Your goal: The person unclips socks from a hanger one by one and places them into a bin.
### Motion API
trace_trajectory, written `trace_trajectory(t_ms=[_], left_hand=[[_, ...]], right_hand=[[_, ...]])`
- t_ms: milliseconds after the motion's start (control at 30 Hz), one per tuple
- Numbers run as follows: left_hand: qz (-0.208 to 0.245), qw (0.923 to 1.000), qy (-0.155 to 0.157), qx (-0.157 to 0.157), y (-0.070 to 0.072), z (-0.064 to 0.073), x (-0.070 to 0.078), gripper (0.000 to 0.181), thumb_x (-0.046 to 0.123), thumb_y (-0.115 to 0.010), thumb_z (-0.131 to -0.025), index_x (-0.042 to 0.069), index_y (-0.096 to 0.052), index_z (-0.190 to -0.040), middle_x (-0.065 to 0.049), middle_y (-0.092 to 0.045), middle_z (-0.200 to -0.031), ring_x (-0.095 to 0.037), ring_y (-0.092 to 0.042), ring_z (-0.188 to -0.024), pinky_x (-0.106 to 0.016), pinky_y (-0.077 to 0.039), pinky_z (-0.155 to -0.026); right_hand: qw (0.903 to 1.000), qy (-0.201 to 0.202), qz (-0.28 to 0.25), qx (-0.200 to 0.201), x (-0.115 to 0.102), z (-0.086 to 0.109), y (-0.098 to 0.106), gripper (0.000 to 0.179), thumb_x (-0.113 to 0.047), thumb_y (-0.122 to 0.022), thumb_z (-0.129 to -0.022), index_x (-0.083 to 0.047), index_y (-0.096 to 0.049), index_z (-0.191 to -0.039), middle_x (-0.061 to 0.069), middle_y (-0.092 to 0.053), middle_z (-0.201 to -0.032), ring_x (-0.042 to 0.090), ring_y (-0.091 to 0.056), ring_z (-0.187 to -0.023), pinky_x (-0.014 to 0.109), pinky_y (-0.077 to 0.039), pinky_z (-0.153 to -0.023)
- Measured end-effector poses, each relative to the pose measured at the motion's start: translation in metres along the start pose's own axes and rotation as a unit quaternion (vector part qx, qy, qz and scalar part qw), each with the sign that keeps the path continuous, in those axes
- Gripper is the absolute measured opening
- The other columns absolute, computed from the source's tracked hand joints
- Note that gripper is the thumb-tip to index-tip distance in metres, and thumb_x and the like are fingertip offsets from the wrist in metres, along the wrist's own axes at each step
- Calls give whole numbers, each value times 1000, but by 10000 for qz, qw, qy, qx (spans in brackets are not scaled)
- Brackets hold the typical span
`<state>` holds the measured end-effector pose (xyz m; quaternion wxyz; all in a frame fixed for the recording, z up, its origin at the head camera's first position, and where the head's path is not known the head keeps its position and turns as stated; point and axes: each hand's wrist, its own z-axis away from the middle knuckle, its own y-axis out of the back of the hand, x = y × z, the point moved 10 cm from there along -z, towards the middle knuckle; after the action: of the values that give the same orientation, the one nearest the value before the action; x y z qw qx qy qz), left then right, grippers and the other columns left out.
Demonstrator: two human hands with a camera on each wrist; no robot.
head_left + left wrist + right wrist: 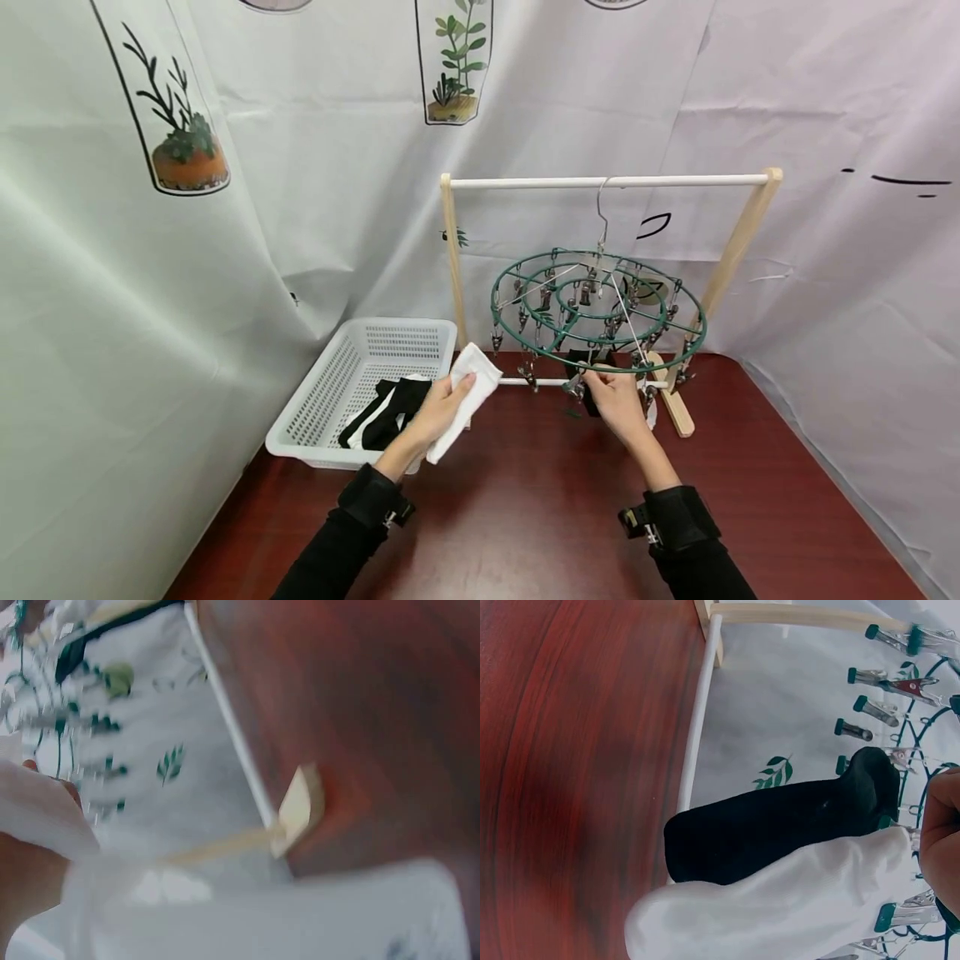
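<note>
My left hand (pixel 442 408) holds a folded white sock (pixel 468 400) between thumb and fingers, just right of the basket; the left wrist view is blurred. My right hand (pixel 618 404) is at the near rim of a round green clip hanger (pixel 495 321). Its fingers curl at a metal clip (pixel 575 387) there, though they partly cover what they pinch. Close beside that hand, in the right wrist view, a black sock (pixel 780 825) and a white sock (pixel 765 907) hang from the clips.
A white perforated basket (pixel 300 417) with black and white socks (pixel 386 412) stands at the left. The hanger's hook (pixel 602 204) hangs from the white bar (pixel 525 183) of a wooden stand (pixel 738 229) on the red-brown table (pixel 525 500). A patterned curtain (pixel 337 167) lines the back.
</note>
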<state>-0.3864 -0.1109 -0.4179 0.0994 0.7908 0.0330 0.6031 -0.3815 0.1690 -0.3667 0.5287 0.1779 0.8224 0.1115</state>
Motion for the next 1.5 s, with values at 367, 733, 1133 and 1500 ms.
trace_trajectory(t_ms=[367,733,1133,1500], left_hand=[[-2630,9589,205,1047,87,-9,6,28,22,-48,-108,-2,-61,-103,-11,-55,-74,-20,-51,-59,-32,-43,-52],[-4684,8734,1044,825,96,-1,-29,53,-8,-49,-99,-7,-34,-150,-41,-41,-131,-54,-48,-121,-59,-45,-95],[-5326,8186,2137,-227,93,13,-65,61,26,-42,-110,-9,-23,-155,-38,-32,-149,-51,-32,-140,-61,-32,-110],[-5357,8165,2127,-340,92,16,-63,64,31,-43,-109,-8,-23,-155,-39,-31,-149,-53,-31,-140,-63,-29,-111]], right_hand=[[9994,-200,258,61,1,4,4,50,-17,-57,-100,-15,-34,-56,-11,-22,-50,4,-18,-46,21,-18,-47],[9997,-72,200,87,0,5,6,48,-16,-57,-102,-14,-38,-58,-11,-23,-52,7,-19,-49,23,-19,-49],[9991,-21,300,309,-4,9,8,50,-16,-63,-97,-14,-35,-56,-9,-24,-52,7,-22,-49,24,-24,-51],[9979,109,459,443,-5,11,8,48,-21,-67,-98,-11,-44,-58,-8,-31,-51,8,-28,-50,25,-27,-53]])
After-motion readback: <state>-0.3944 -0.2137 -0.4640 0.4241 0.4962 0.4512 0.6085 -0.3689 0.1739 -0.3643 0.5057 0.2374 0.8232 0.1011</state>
